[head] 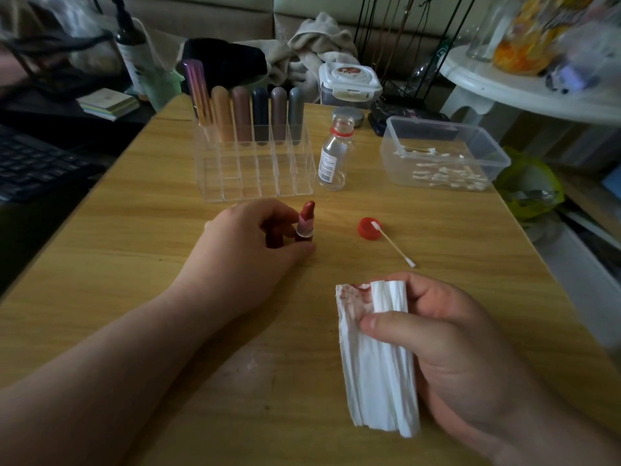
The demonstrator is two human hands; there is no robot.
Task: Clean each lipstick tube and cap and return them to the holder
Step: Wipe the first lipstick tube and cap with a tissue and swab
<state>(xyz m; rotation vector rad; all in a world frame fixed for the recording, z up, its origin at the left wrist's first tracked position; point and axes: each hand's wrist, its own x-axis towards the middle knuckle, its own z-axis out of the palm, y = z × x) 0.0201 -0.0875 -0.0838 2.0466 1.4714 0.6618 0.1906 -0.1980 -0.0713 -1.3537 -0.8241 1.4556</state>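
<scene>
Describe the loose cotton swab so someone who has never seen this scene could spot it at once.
On the wooden table, find the open clear bottle beside the acrylic holder. Nearer the camera lies the cotton swab, one tip on a red cap. Unlike the swabs in the plastic tub, it lies alone.

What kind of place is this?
Probably a living room at home: what looks like a sofa with a crumpled cloth behind the wooden table, a keyboard at the left, and a clear lipstick holder.
</scene>
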